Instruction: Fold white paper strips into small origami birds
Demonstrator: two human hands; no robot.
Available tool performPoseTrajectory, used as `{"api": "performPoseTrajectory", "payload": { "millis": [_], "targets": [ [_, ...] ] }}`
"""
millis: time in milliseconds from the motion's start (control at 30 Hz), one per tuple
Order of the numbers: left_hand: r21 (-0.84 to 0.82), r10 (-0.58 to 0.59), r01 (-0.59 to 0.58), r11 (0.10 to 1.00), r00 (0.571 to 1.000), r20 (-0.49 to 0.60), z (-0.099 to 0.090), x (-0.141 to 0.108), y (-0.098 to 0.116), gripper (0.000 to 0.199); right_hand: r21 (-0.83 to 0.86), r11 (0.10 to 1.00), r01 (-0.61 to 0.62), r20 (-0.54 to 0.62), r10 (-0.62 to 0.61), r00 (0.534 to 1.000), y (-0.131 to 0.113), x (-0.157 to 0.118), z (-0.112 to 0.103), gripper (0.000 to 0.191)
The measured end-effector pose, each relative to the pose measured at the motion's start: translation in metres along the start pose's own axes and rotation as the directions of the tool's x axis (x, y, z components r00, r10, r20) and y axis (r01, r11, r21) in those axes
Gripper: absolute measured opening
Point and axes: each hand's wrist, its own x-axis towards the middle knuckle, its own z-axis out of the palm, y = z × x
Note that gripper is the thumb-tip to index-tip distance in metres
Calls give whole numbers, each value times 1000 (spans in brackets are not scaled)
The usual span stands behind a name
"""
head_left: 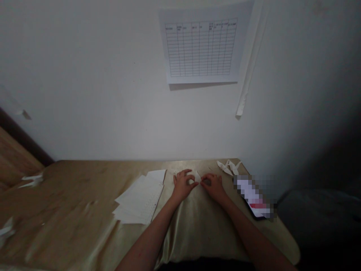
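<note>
A small piece of white paper [197, 177] stands between my two hands above the cloth-covered table [194, 229]. My left hand [184, 184] pinches its left side with thumb and forefinger, the other fingers curved above. On the other side, my right hand [213, 184] holds the paper's right edge between thumb and fingertips. Left of my hands lies a fanned pile of white sheets [141, 199]. Folded white paper pieces [228, 166] rest near the table's back right corner.
A phone [254, 199], partly pixelated, lies at the right edge. More folded paper [32, 180] sits far left, with another piece [7, 230] nearer. A printed table sheet [201, 49] and a paper strip [249, 75] hang on the wall.
</note>
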Motion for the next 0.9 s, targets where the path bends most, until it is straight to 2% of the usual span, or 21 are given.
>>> {"api": "performPoseTrajectory", "payload": {
  "millis": [167, 333, 433, 567, 900],
  "targets": [
    [-40, -12, 9, 999, 996, -85, 1, 2, -2, 14, 95, 995, 24, -34, -20, 999, 0, 1, 1, 11],
    [-63, 39, -47, 997, 991, -131, 1, 1, 0, 13, 101, 994, 44, -104, -33, 994, 1, 1, 2, 34],
    [-56, 83, -90, 994, 989, -118, 0, 0, 1, 12, 50, 998, 46, -141, -39, 989, 1, 1, 1, 28],
    [-38, 97, -101, 994, 991, -89, 0, 0, 2, 14, 48, 999, 25, -122, -19, 992, 2, 2, 2, 17],
    [-30, 69, -71, 997, 997, -41, -2, -1, 4, 14, 60, 998, 9, -93, -3, 996, 0, 2, 3, 15]
  ]
}}
